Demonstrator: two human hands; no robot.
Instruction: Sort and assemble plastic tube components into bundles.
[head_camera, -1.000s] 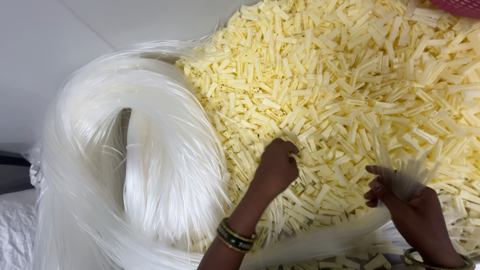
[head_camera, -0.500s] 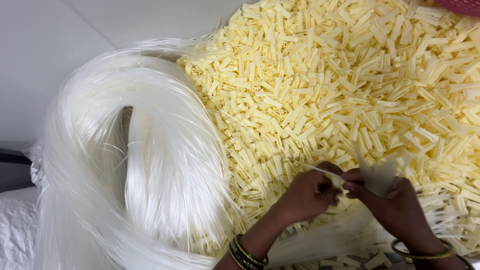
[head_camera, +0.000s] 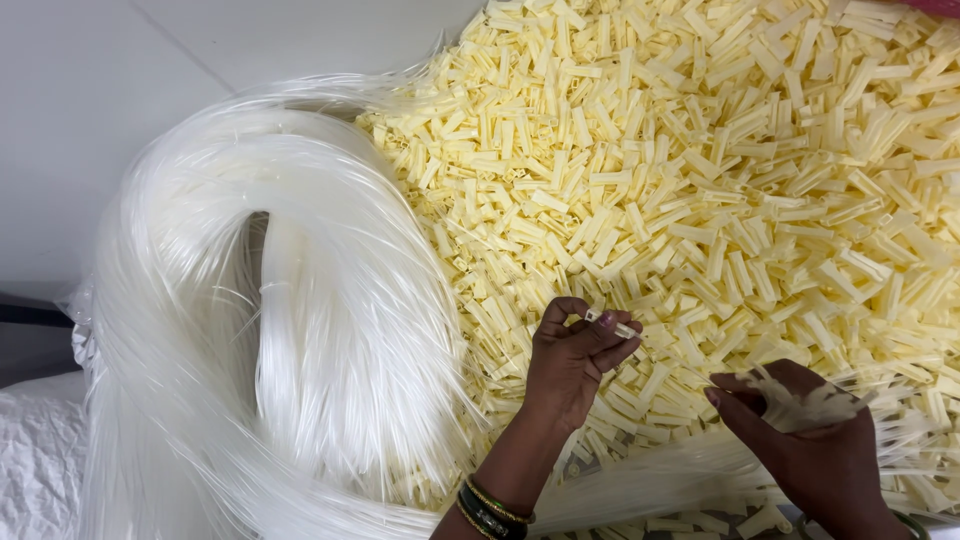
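Pinching one pale yellow clip (head_camera: 612, 323) in my left hand (head_camera: 575, 360), now pulled apart from my right hand (head_camera: 810, 440), which grips clear strands (head_camera: 810, 405) just beside the yellow pile (head_camera: 700, 150).

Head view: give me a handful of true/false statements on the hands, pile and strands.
1. The left hand pinches a small pale piece at its fingertips. True.
2. The right hand holds a pair of scissors. False: it holds a bunch of clear strands.
3. The pile is made of pale yellow pieces. True.
4. The big strand bundle lies right of the pile. False: it lies left of it.
5. Bangles sit on the left wrist. True.
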